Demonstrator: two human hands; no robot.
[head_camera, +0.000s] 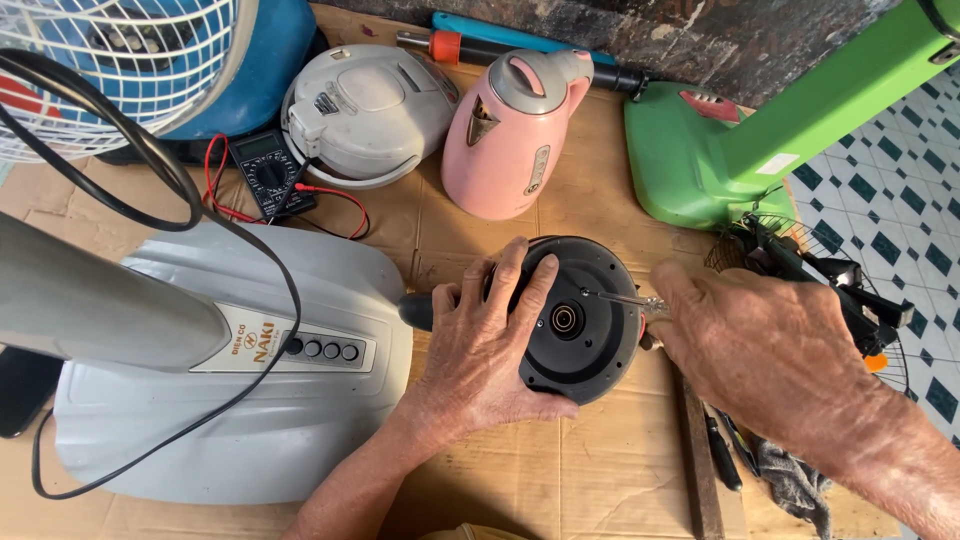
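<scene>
Head view, work piece: a round black kettle base (575, 320) was seen lying underside up on the cardboard sheet (600, 470), near the middle of the frame, in front of the pink kettle (512, 135).
Head view, left hand: the left hand (480, 350) was laid over the left side of the black base, fingers (530, 295) spread across its rim and face, pressed on it and closed around its edge.
Head view, right hand: the right hand (745, 345) was closed around the handle of a screwdriver (620, 298); the handle itself was hidden by the hand, and the thin metal shaft was pointed left, its tip touching the base's face just above the central ring.
Head view, left surroundings: a grey fan base (250, 390) with a row of buttons was noted on the left, a black cable (180, 215) looped over it.
Head view, far side: a multimeter (268, 172) with red leads, a white rice cooker (365, 110) and a fan grille (130, 60) were recorded at the back.
Head view, right surroundings: a green fan stand (720, 150) was seen at upper right, a grey rag (795, 480) at lower right.
</scene>
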